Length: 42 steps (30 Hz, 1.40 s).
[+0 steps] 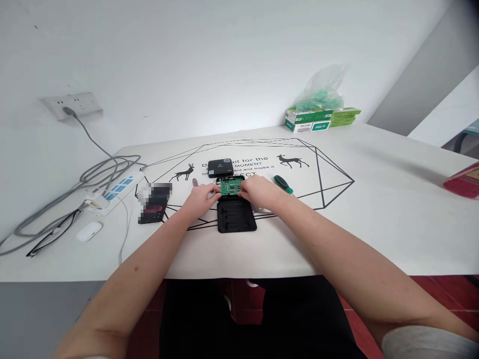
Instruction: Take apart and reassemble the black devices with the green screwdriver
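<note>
Reaches both bare forearms forward over the white table (pixel 392 219), angled inward from the lower corners to meet at one green circuit board (pixel 231 187) in a black casing. Bends the left hand (pixel 205 198) in from the left, thumb and fingers at the board's left edge; curls the right hand (pixel 258 191) over the right end, knuckles up, fingertips down on it. Touches the board with both, but cannot tell from this view whether either grips or merely steadies. Has one black box (pixel 220 168) just beyond the board and one black cover (pixel 236 216) just on the near side. Has one green-and-black screwdriver (pixel 283 184) to the right of the right hand and, farther left, one phone (pixel 154 203), one white case (pixel 90 231), one pair of glasses (pixel 54 233) and one power strip (pixel 119 189). Shows two printed deer on the tabletop, and one plastic bag (pixel 324 92) on several green-and-white boxes (pixel 309 119), too overlapped to count, by the wall.
</note>
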Motion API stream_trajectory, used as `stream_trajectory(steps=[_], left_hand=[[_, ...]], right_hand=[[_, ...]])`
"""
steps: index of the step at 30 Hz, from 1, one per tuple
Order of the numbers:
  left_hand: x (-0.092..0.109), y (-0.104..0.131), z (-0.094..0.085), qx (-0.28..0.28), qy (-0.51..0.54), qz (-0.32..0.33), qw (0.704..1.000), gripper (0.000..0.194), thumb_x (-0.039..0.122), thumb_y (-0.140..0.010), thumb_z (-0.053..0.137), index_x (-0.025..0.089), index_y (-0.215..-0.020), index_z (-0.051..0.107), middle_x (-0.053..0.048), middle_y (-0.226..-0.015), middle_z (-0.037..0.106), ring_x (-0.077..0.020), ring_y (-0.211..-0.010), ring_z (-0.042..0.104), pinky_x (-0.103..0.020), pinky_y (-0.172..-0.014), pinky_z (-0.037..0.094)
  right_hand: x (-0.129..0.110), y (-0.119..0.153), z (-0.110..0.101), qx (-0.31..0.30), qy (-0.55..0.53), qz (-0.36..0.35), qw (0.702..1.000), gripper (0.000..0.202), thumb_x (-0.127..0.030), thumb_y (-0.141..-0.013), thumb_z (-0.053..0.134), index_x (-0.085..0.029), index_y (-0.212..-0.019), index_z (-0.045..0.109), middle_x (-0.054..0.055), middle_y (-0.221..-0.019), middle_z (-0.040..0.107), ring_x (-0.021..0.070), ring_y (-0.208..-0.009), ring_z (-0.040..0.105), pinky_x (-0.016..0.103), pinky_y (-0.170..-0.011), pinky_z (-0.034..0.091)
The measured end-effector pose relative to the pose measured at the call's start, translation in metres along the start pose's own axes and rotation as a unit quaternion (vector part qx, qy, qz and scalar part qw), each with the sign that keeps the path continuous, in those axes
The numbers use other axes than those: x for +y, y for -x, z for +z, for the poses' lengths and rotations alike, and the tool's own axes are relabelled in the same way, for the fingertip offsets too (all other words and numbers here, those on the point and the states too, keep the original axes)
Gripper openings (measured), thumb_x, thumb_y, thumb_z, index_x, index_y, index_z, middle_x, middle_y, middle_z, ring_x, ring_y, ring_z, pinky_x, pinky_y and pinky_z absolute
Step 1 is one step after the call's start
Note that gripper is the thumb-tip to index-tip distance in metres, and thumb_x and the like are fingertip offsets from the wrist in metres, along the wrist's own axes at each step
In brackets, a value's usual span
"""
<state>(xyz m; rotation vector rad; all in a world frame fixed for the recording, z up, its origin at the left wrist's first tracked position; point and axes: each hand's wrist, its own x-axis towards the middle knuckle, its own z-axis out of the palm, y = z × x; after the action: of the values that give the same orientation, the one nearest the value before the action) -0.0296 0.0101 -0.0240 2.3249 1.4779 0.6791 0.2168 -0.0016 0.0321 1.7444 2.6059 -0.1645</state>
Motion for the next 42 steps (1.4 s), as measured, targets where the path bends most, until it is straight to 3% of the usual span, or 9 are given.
stream_trajectory(steps=[7,14,20,24,26,29,32,37,42], left_hand=[[0.003,0.001,-0.001,0.001,0.005,-0.004,1.000,0.018,0.036,-0.102,0.064,0.026,-0.114,0.072,-0.007,-0.125,0.082,-0.0308,-0.119,0.075,-0.050,-0.111,0.058],[-0.001,0.000,0.002,0.012,-0.006,0.026,1.000,0.014,0.033,-0.100,0.063,0.026,-0.103,0.074,-0.009,-0.127,0.081,-0.0322,-0.128,0.073,-0.051,-0.117,0.056],[-0.006,0.000,0.005,0.003,-0.018,0.045,0.999,0.021,0.036,-0.103,0.062,0.026,-0.109,0.079,-0.011,-0.139,0.075,-0.0322,-0.137,0.068,-0.055,-0.123,0.051],[-0.007,0.002,0.005,-0.004,-0.040,0.044,0.998,0.022,0.038,-0.102,0.066,0.027,-0.113,0.081,-0.011,-0.141,0.072,-0.0342,-0.140,0.064,-0.060,-0.124,0.047],[-0.007,0.002,0.005,-0.008,-0.046,0.044,0.998,0.020,0.038,-0.102,0.067,0.027,-0.111,0.081,-0.011,-0.142,0.070,-0.0349,-0.141,0.063,-0.062,-0.125,0.045],[-0.006,0.002,0.003,-0.021,-0.041,0.045,0.998,0.018,0.037,-0.104,0.066,0.027,-0.105,0.080,-0.010,-0.143,0.069,-0.0349,-0.143,0.060,-0.063,-0.126,0.042],[-0.005,0.002,0.003,-0.028,-0.032,0.040,0.998,0.018,0.037,-0.105,0.064,0.027,-0.101,0.079,-0.009,-0.142,0.069,-0.0348,-0.143,0.060,-0.064,-0.126,0.042],[-0.002,0.002,0.003,-0.028,-0.028,0.036,0.999,0.020,0.038,-0.106,0.063,0.027,-0.099,0.079,-0.009,-0.142,0.070,-0.0353,-0.143,0.060,-0.066,-0.127,0.040],[0.003,0.009,-0.009,-0.052,-0.022,0.045,0.997,0.023,0.046,-0.102,0.071,0.029,-0.116,0.078,-0.011,-0.158,0.063,-0.0371,-0.154,0.050,-0.069,-0.134,0.029]], right_hand=[[0.005,-0.005,0.007,0.000,-0.003,-0.010,1.000,0.026,-0.027,-0.107,0.060,-0.016,-0.105,0.083,0.019,-0.111,0.083,0.0302,-0.100,0.080,0.032,-0.078,0.052],[0.002,0.000,0.005,0.002,-0.004,-0.027,1.000,0.030,-0.018,-0.107,0.053,-0.015,-0.103,0.082,0.020,-0.119,0.080,0.0305,-0.104,0.079,0.033,-0.081,0.053],[-0.001,0.003,0.003,-0.005,-0.006,-0.040,0.999,0.028,-0.029,-0.110,0.056,-0.016,-0.105,0.081,0.018,-0.124,0.078,0.0303,-0.111,0.078,0.034,-0.089,0.055],[0.006,0.005,-0.001,0.000,-0.023,-0.016,1.000,0.027,-0.036,-0.107,0.062,-0.018,-0.122,0.075,0.017,-0.136,0.074,0.0304,-0.112,0.078,0.035,-0.085,0.055],[0.013,0.007,-0.006,-0.023,-0.032,0.012,0.999,0.033,-0.040,-0.104,0.068,-0.018,-0.128,0.072,0.017,-0.135,0.075,0.0309,-0.111,0.078,0.035,-0.081,0.054],[0.028,0.010,-0.012,-0.134,-0.043,0.039,0.989,0.047,-0.046,-0.087,0.088,-0.020,-0.124,0.075,0.014,-0.126,0.080,0.0313,-0.106,0.078,0.035,-0.075,0.053],[0.040,0.011,-0.014,-0.165,-0.035,0.014,0.986,0.049,-0.038,-0.074,0.097,-0.023,-0.117,0.078,0.008,-0.122,0.081,0.0298,-0.102,0.079,0.034,-0.072,0.052],[0.045,0.010,-0.013,-0.176,-0.039,0.006,0.984,0.030,-0.032,-0.073,0.095,-0.022,-0.093,0.075,0.005,-0.099,0.079,0.0281,-0.092,0.077,0.034,-0.067,0.049],[0.049,0.011,-0.016,-0.194,-0.059,0.051,0.978,0.036,-0.039,-0.073,0.096,-0.023,-0.095,0.072,0.005,-0.100,0.080,0.0291,-0.092,0.076,0.035,-0.067,0.049]])
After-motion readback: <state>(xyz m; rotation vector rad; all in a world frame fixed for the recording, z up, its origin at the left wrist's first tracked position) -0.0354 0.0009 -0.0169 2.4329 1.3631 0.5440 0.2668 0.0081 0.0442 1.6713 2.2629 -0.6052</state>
